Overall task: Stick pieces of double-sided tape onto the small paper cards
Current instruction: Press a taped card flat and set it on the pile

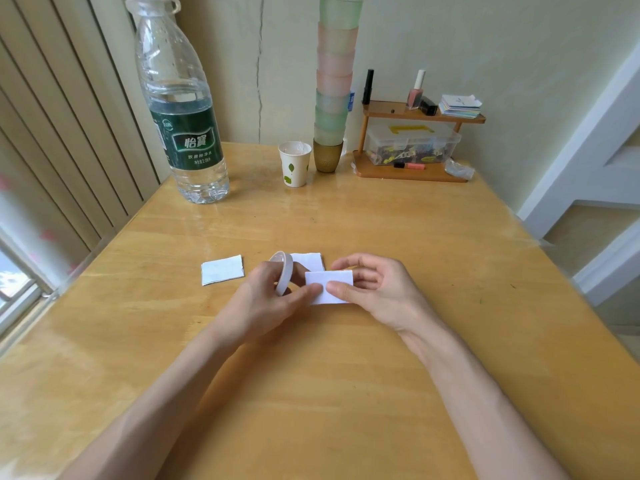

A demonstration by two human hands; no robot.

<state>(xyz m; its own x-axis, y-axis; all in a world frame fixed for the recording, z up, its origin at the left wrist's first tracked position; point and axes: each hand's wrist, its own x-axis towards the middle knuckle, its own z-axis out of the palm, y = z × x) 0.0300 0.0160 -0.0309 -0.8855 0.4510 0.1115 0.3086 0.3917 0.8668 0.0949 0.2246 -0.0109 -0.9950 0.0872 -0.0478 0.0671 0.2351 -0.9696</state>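
Observation:
My left hand (266, 299) grips a white roll of double-sided tape (284, 271), held upright above the wooden table (346, 375). Its thumb also meets the left edge of a small white paper card (327, 284). My right hand (374, 289) pinches that same card from the right, thumb on top and fingers behind. A second white card (310, 261) lies on the table just behind the roll, partly hidden by it. A third card (222, 270) lies flat to the left, apart from both hands.
A large water bottle (183, 116) stands at the back left. A paper cup (294, 164) and a tall stack of coloured cups (334, 81) stand at the back middle. A small wooden shelf (415, 114) with a clear box (412, 143) fills the back right corner.

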